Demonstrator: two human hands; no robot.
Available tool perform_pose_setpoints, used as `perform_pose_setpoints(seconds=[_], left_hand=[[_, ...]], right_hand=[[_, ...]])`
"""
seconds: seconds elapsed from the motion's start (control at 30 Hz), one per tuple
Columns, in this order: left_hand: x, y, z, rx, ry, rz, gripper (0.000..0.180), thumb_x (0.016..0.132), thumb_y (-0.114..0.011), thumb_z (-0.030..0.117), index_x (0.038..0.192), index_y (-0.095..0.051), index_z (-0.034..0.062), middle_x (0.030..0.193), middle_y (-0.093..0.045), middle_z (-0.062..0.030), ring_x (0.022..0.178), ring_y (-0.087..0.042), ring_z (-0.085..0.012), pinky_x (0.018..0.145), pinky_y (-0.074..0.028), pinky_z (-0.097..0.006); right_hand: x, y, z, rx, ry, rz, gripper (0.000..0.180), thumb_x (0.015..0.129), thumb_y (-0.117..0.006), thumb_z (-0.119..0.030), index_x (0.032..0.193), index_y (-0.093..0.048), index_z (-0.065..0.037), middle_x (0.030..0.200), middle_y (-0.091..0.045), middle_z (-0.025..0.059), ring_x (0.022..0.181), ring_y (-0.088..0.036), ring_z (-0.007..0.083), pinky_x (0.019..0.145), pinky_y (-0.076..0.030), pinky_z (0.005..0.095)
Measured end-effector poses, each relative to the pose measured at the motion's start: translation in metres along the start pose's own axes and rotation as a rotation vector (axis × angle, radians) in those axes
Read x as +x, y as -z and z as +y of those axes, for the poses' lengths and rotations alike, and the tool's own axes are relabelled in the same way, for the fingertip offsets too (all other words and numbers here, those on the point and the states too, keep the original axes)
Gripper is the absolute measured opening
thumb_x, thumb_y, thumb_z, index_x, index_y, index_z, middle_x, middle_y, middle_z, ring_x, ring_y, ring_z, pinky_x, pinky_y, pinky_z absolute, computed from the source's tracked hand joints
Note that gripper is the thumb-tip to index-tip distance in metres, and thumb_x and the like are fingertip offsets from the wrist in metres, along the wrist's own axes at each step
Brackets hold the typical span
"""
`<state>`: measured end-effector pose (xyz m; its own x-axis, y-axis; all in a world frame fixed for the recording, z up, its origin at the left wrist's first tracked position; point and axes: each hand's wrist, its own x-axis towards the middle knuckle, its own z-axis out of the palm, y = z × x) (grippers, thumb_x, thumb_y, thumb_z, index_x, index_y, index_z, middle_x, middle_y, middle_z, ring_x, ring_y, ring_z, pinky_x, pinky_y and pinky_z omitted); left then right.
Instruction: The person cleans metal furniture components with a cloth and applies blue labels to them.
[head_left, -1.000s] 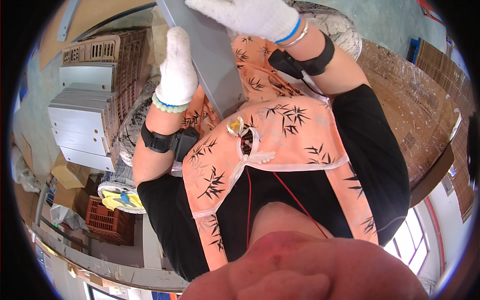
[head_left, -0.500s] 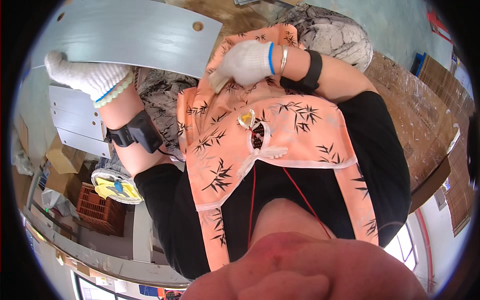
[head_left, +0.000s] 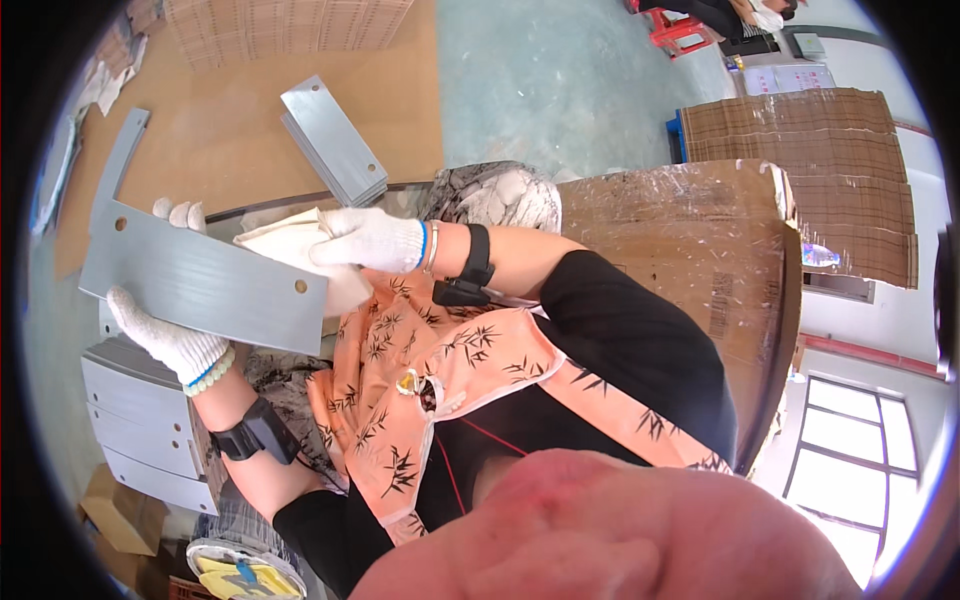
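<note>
Head view: I have the gloved left hand (head_left: 165, 335) clasping a grey two-holed panel (head_left: 205, 275) at its left part — thumb by the near long edge, fingers (head_left: 180, 213) at the far one. The right hand (head_left: 372, 240) pinches a cream cloth (head_left: 285, 238) beside the panel's far edge; I cannot tell if they touch. Beyond, on the tan worktop (head_left: 235, 120), lies a small stack of similar panels (head_left: 335, 140).

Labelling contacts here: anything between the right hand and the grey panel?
Yes: the cream cloth in the right hand sits between that hand and the grey panel, by the panel's upper edge near its right end. Can't tell whether cloth touches panel. Nothing visible blocks the left hand, which grips the panel.
</note>
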<state>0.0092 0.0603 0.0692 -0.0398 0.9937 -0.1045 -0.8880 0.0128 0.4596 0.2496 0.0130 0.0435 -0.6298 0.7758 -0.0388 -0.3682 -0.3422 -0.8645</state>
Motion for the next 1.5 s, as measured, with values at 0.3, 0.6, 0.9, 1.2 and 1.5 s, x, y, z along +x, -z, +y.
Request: perform_pose_setpoints(seconds=[0.3,0.6,0.9,1.2,1.5], left_hand=[[-0.001,0.002,-0.016,0.019,-0.002,-0.021,0.095,0.085,-0.069,0.048,0.152,-0.028,-0.0052,0.152,-0.032,-0.0320,0.141,-0.034,-0.0472,0.126,-0.021,-0.057],[-0.035,0.002,-0.065,0.306,0.170,-0.173,0.095,0.093,-0.058,0.061,0.154,-0.028,-0.0042,0.155,-0.038,-0.0239,0.141,-0.041,-0.0381,0.120,-0.032,-0.050],[-0.034,0.008,-0.078,0.176,0.272,0.073,0.072,0.103,-0.045,0.045,0.153,-0.031,-0.0045,0.152,-0.044,-0.0227,0.143,-0.041,-0.0370,0.121,-0.031,-0.048],[-0.032,0.024,-0.071,0.809,0.085,-0.036,0.059,0.100,-0.057,0.041,0.141,-0.046,-0.0006,0.140,-0.053,-0.0209,0.128,-0.053,-0.0330,0.112,-0.043,-0.046],[-0.011,-0.007,-0.036,-0.119,0.103,-0.006,0.081,0.075,-0.075,0.037,0.140,-0.044,-0.0012,0.136,-0.044,-0.0265,0.134,-0.041,-0.0430,0.125,-0.025,-0.059]], right_hand=[[-0.002,-0.002,0.001,-0.190,-0.140,0.096,0.072,0.079,-0.064,0.002,0.149,-0.046,-0.001,0.146,-0.056,0.0080,0.132,-0.052,0.0155,0.115,-0.038,0.0332],[0.012,-0.010,-0.012,-0.350,0.176,0.484,0.033,0.089,-0.068,-0.016,0.120,-0.068,-0.008,0.115,-0.072,0.0062,0.105,-0.068,0.0194,0.089,-0.054,0.0348],[-0.012,-0.013,0.045,-1.186,0.601,0.293,0.037,0.089,-0.066,-0.029,0.123,-0.067,-0.015,0.104,-0.071,0.0130,0.091,-0.069,0.0347,0.073,-0.056,0.0460],[-0.005,-0.009,0.032,-1.385,0.365,0.415,0.032,0.092,-0.062,-0.026,0.117,-0.068,-0.008,0.100,-0.071,0.0139,0.089,-0.069,0.0374,0.077,-0.057,0.0417],[0.024,0.044,0.045,-0.993,-0.178,0.765,0.027,0.094,-0.062,-0.028,0.115,-0.072,-0.015,0.094,-0.072,0.0144,0.088,-0.072,0.0296,0.079,-0.059,0.0396]])
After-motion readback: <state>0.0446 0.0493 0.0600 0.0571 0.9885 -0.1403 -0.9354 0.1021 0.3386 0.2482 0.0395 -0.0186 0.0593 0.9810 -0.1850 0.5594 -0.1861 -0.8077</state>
